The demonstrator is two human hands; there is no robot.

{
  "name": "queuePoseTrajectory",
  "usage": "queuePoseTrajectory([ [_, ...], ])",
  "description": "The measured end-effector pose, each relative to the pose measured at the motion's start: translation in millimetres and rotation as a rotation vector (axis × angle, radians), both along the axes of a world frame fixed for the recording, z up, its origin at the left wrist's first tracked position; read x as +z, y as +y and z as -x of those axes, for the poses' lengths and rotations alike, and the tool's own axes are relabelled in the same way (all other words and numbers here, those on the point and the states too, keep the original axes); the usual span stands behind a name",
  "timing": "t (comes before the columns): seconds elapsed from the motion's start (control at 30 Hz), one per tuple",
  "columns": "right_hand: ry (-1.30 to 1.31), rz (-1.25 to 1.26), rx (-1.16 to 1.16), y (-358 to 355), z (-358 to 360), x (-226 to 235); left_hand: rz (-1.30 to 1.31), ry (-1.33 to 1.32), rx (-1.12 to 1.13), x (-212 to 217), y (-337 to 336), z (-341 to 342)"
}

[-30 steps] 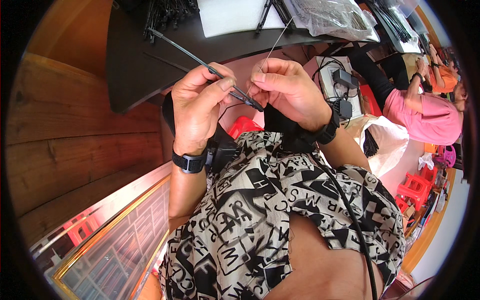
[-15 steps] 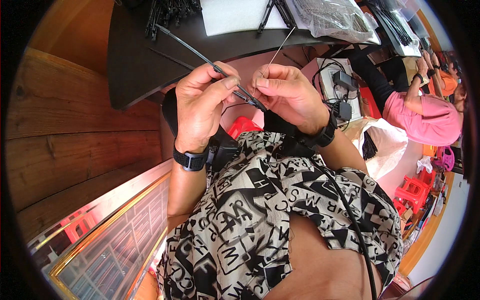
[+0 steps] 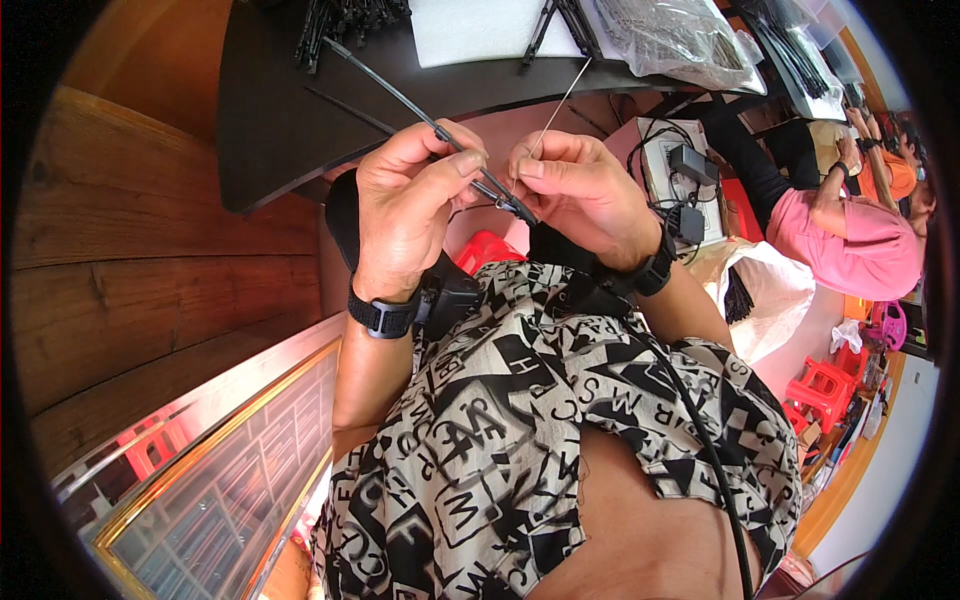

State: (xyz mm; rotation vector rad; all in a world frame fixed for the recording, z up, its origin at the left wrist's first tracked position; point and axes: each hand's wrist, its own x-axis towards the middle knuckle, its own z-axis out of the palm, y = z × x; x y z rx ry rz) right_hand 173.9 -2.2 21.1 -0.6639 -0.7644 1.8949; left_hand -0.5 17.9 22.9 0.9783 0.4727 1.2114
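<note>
One slender black rod (image 3: pixel 400 97) slants past the dark table (image 3: pixel 270 130), pinched in the left hand (image 3: pixel 405 205), apparently to steady its lower end near a thin wire (image 3: pixel 565 100) gripped by the right hand (image 3: pixel 590 190).

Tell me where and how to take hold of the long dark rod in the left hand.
Probably pinch the long dark rod midway along its upper-left stretch, from above: that part is straight, slim and uncovered, while the left hand pinches it lower and the right hand is near its other end.
</note>
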Motion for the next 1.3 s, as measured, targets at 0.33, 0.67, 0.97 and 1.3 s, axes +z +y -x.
queuePoseTrajectory([
  [0.33, 0.003, 0.011, -0.002, -2, -1, 0, -0.056, -0.041, -0.024, -2, 2, 0],
  [0.67, 0.003, 0.068, -0.010, 0, -5, 2, -0.064, -0.033, -0.013, -1, 1, 0],
  [0.97, -0.611, -0.317, -0.284, 0, 9, 12, -0.038, 0.508, 0.079, 6, -3, -14],
  [1.3, -0.490, -0.151, -0.272, 10, 5, 5, -0.028, 0.708, 0.207, -9, -15, -20],
])
